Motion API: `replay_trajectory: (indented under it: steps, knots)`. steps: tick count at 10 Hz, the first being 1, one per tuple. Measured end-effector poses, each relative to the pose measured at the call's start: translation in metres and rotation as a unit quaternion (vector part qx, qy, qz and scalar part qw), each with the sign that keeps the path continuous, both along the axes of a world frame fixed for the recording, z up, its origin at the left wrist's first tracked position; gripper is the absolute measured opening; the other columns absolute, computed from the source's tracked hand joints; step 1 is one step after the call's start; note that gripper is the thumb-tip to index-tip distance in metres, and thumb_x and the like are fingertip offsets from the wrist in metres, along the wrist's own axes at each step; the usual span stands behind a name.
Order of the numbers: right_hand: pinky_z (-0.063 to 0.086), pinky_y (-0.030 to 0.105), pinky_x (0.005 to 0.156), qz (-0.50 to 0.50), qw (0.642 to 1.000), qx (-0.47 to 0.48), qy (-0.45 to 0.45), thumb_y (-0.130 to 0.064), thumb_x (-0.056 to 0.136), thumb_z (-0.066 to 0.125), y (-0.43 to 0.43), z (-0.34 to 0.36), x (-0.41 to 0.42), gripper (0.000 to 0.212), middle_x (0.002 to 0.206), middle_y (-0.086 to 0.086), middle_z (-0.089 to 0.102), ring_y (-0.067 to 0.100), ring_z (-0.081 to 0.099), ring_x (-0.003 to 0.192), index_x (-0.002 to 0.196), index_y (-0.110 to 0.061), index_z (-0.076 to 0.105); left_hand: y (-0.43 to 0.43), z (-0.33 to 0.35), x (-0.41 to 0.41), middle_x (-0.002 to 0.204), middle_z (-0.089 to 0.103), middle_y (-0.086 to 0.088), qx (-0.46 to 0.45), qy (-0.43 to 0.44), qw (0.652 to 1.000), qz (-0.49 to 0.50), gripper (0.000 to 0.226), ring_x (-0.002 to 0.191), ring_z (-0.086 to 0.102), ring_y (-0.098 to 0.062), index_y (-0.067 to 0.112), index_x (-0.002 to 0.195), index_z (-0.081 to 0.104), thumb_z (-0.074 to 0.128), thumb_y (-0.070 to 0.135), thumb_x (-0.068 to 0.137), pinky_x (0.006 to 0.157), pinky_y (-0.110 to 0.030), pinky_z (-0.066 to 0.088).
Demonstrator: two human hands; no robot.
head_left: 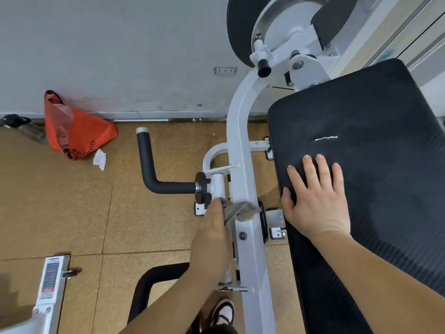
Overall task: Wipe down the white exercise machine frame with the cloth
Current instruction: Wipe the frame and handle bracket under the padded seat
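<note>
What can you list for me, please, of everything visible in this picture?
frame: one, white, centre, running top to bottom
cloth: one, grey, draped over the frame
pad: one, black, right of the frame
handle: one, black, L-shaped, left of the frame
bag: one, orange, on floor by wall
tissue: one, white, crumpled, beside the bag
shoe: one, black and white, bottom centre
left hand: holds the cloth on the frame
right hand: flat on the pad
</note>
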State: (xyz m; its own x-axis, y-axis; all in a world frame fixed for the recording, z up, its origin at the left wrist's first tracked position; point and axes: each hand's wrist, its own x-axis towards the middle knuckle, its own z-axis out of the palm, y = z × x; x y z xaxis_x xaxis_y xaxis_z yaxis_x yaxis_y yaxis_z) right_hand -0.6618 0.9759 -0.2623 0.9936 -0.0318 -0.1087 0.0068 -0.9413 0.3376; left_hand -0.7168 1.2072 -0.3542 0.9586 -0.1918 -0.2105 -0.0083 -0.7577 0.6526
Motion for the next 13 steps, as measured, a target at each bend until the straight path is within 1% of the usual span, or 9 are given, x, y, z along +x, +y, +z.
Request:
replay_trajectory:
  steps: [1,3,4,6,8,9,11,12,13]
  knots:
    - [0.01,0.062,0.125,0.0,1.0,-0.006,-0.009,-0.048,0.1,0.029,0.0,-0.002,-0.002,0.063,0.165,0.018,0.031,0.042,0.017,0.155,0.154,-0.02,0.044,-0.02,-0.02,-0.016,0.166,-0.019,-0.021,0.172,0.022,0.983,-0.067,0.077,0.157,-0.014,-0.033,-0.001,0.16,-0.007,0.04,0.017,0.102,0.129,-0.043,0.009]
    - [0.011,0.062,0.124,0.008,1.0,-0.004,-0.008,-0.048,0.101,0.025,-0.002,-0.003,-0.003,0.063,0.165,0.019,0.031,0.043,0.017,0.155,0.155,-0.019,0.041,-0.006,-0.025,-0.037,0.17,0.008,-0.015,0.135,-0.01,0.984,-0.114,0.065,0.159,-0.004,-0.028,-0.001,0.157,0.03,0.041,0.024,0.098,0.125,-0.044,0.025]
    - [0.011,0.062,0.124,0.009,1.0,0.002,-0.016,-0.048,0.1,0.024,-0.003,-0.005,-0.003,0.064,0.164,0.019,0.031,0.043,0.017,0.155,0.154,-0.019,0.042,0.003,-0.032,-0.004,0.17,-0.01,-0.003,0.099,-0.025,0.986,-0.133,0.069,0.158,-0.009,-0.02,0.007,0.163,0.012,0.047,0.017,0.104,0.127,-0.034,0.019]
    - [0.011,0.061,0.125,0.004,1.0,0.008,-0.019,-0.046,0.1,0.029,-0.003,-0.007,-0.002,0.063,0.164,0.019,0.032,0.043,0.018,0.155,0.153,-0.017,0.046,0.009,-0.019,0.012,0.168,0.024,0.009,-0.106,-0.086,0.991,-0.011,0.078,0.144,0.021,0.017,0.036,0.16,0.028,0.053,-0.006,0.099,0.114,-0.012,0.033]
    - [0.012,0.062,0.125,0.008,1.0,0.015,-0.026,-0.045,0.1,0.035,-0.003,-0.008,0.0,0.061,0.163,0.021,0.034,0.043,0.02,0.154,0.151,-0.016,0.049,-0.004,-0.024,0.094,0.166,0.026,0.001,-0.037,-0.112,0.993,-0.027,0.055,0.152,0.03,-0.021,0.01,0.152,0.047,0.059,0.001,0.099,0.121,-0.018,0.023]
    - [0.013,0.063,0.124,0.009,0.999,0.018,-0.029,-0.044,0.1,0.035,-0.003,-0.008,0.001,0.06,0.163,0.021,0.035,0.043,0.021,0.154,0.151,-0.016,0.05,-0.01,-0.027,0.087,0.161,0.037,-0.018,0.079,-0.17,0.98,-0.072,0.046,0.146,0.037,-0.034,-0.002,0.145,0.052,0.057,0.008,0.1,0.124,-0.041,0.03]
    - [0.012,0.062,0.125,0.009,1.0,0.014,-0.024,-0.045,0.1,0.034,-0.003,-0.008,0.001,0.061,0.163,0.02,0.034,0.043,0.02,0.155,0.152,-0.016,0.048,0.015,-0.011,0.055,0.169,-0.016,-0.001,0.101,-0.022,0.977,-0.186,0.099,0.156,-0.001,-0.022,0.013,0.162,-0.005,0.061,0.003,0.089,0.124,-0.037,0.027]
    - [0.011,0.062,0.125,0.01,0.999,0.014,-0.031,-0.045,0.1,0.034,-0.004,-0.009,0.0,0.061,0.163,0.02,0.034,0.043,0.02,0.155,0.152,-0.016,0.048,0.029,-0.025,0.081,0.171,-0.011,0.002,0.067,-0.103,0.973,-0.196,0.106,0.142,0.036,-0.02,0.031,0.162,-0.006,0.06,-0.008,0.088,0.096,-0.035,0.055]
    - [0.011,0.062,0.125,0.01,0.999,0.012,-0.033,-0.045,0.1,0.032,-0.003,-0.01,0.0,0.062,0.163,0.02,0.033,0.043,0.019,0.155,0.152,-0.016,0.048,0.027,-0.03,0.084,0.168,0.027,0.0,0.014,-0.127,0.98,-0.155,0.078,0.128,0.049,-0.025,0.032,0.161,0.027,0.065,0.007,0.097,0.097,-0.043,0.054]
